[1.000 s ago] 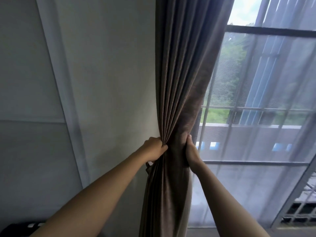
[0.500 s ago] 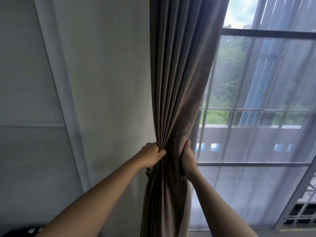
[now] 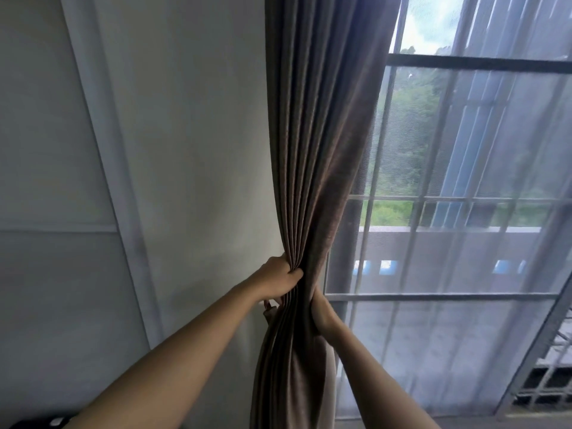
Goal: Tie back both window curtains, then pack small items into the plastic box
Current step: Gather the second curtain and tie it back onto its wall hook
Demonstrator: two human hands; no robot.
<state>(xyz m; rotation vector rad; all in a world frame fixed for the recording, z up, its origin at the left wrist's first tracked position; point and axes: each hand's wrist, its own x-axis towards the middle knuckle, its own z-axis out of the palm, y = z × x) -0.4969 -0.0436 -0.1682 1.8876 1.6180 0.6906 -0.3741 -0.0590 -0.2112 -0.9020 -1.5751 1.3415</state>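
A brown curtain (image 3: 322, 144) hangs gathered into a narrow bundle at the left edge of the window. My left hand (image 3: 278, 278) grips the bunched folds from the wall side at about waist of the bundle. My right hand (image 3: 320, 312) wraps around the bundle from the window side, a little lower, its fingers hidden behind the cloth. A small piece of brown strap and something pale (image 3: 268, 308) peek out below my left hand, against the wall. The plastic box and small items are out of view.
A white wall (image 3: 192, 150) with a vertical trim strip stands to the left. A sheer white curtain (image 3: 464, 305) covers the barred window (image 3: 464, 61) on the right. A dark object (image 3: 40, 422) sits at the bottom left corner.
The curtain bundle has been drawn tighter and slightly left toward the wall. My right hand has slid lower on the bundle; my left hand keeps its grip.
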